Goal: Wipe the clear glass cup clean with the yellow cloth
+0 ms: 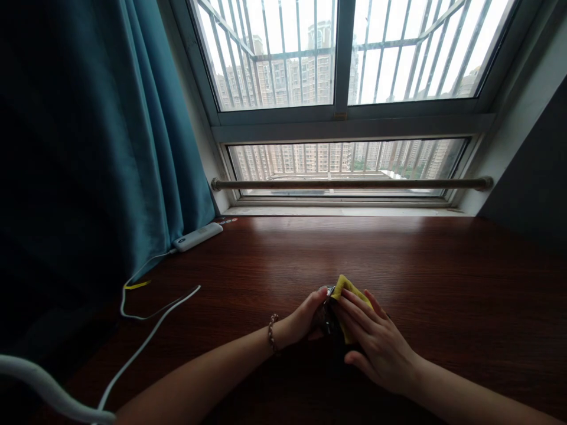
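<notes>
a: what are your hands doing?

b: my left hand (308, 319) is curled around a small dark thing with a shiny metal bit (330, 313). it grips it from the left side. i can't tell what the thing is, it's too dark. my right hand (376, 342) has its fingers flat and close together, pressing a soft yellow cloth (349, 292) onto the top of it.

a: where is the dark thing?

b: right between my two hands, low on the dark brown wooden bench (398, 260), near the middle and close to me. the cloth covers part of it and sticks out past my fingertips.

a: how do you rub it well?

b: i think i should grip it tight with the left hand so it doesn't slide. then press softly with the cloth and go in little strokes. i should keep the cloth under my fingers, so my skin doesn't touch the shiny bit and leave marks. it's dim down here, so i'd tip it toward the window (345, 59) to see the dirty spots.

a: anything else near you?

b: a white flat charger box (198, 236) lies far off to the left by the blue curtain (110, 147), and its white cord (146, 336) runs down the left side of the bench, well apart from my hands.
</notes>
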`<state>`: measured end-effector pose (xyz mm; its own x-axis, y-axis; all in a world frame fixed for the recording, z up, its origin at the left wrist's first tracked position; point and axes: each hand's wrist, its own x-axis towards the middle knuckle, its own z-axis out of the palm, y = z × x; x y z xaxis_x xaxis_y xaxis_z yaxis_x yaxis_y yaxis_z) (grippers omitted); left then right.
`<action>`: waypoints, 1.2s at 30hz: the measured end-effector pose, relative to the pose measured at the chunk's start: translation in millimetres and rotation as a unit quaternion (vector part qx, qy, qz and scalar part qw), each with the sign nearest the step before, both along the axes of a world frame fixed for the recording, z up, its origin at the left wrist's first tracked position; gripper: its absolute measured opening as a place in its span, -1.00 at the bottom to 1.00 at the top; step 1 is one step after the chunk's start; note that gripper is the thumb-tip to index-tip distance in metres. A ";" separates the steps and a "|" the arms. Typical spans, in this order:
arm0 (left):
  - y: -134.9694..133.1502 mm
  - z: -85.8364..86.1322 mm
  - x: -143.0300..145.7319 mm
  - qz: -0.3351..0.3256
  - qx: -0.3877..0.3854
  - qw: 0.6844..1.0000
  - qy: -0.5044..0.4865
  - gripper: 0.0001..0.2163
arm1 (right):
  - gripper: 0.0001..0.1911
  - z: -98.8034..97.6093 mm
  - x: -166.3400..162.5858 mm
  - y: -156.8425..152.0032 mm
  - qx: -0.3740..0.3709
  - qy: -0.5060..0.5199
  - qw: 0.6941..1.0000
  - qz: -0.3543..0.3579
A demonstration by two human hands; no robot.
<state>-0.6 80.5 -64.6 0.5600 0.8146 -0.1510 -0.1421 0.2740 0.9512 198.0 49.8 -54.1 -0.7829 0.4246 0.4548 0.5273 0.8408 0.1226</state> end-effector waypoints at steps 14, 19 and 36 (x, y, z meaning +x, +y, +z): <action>8.4 5.0 1.7 0.111 -0.070 0.985 -0.113 -0.36 | -0.30 -8.0 0.3 -14.5 -0.150 0.163 0.972 0.075; 6.0 10.7 7.1 0.133 -0.061 0.978 -0.149 -0.42 | -0.21 -6.5 -1.3 -21.0 -0.148 0.100 0.978 0.105; 2.2 -7.9 2.6 0.076 0.005 0.992 -0.097 -0.44 | -0.24 2.2 -3.6 -16.8 -0.223 0.127 0.962 0.090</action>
<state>2.0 82.7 -72.5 0.4483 0.8928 -0.0433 -0.3612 0.2253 0.9048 194.4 33.1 -51.9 -0.7502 0.4894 0.4446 0.3330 0.8606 -0.3853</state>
